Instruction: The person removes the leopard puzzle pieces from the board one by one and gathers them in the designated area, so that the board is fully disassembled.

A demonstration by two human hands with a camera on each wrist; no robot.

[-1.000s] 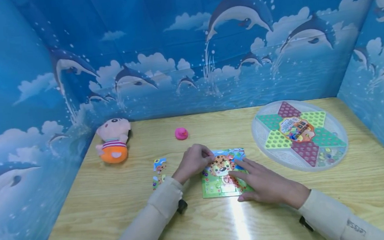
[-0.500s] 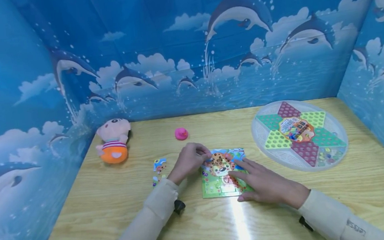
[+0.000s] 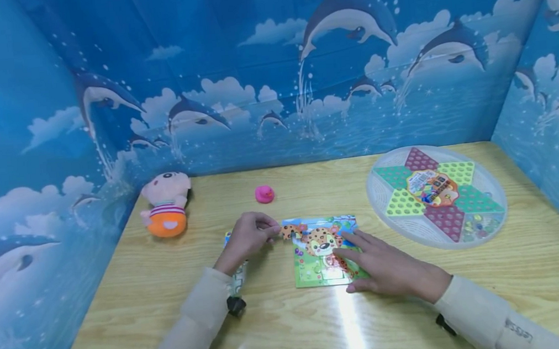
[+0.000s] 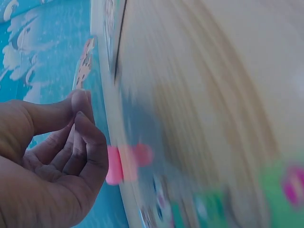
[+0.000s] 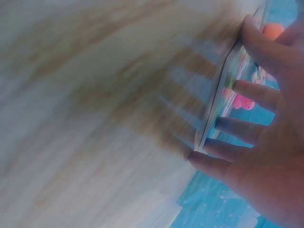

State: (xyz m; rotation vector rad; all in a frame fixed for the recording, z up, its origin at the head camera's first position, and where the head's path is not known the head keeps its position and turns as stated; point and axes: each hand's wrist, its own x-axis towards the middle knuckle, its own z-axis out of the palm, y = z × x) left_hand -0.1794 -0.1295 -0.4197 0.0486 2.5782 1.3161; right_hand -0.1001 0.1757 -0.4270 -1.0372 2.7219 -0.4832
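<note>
Between thumb and index finger my left hand (image 3: pixel 248 238) pinches a jigsaw piece (image 3: pixel 291 231) with an orange spotted print. In the left wrist view the same piece (image 4: pixel 84 66) stands raised off the table. It overlaps the upper left corner of the jigsaw board (image 3: pixel 309 271), which carries a cartoon leopard on green and blue. Spread across the board's right side, my right hand (image 3: pixel 387 265) has its fingers straight and touching the edge, as the right wrist view also shows. Loose jigsaw pieces (image 3: pixel 239 279) lie left of the board, partly hidden by my left hand and sleeve.
A pink rubber duck (image 3: pixel 264 194) sits behind the board. Back left lies a plush toy (image 3: pixel 165 206) in orange shorts. A round Chinese checkers board (image 3: pixel 436 197) with marbles rests at the right. Dolphin-print sheets (image 3: pixel 272 86) wall the table's back and sides.
My left hand has drawn back leftward from the board's upper left corner, carrying the spotted piece. It now covers more of the loose pieces. The right hand has stayed put.
</note>
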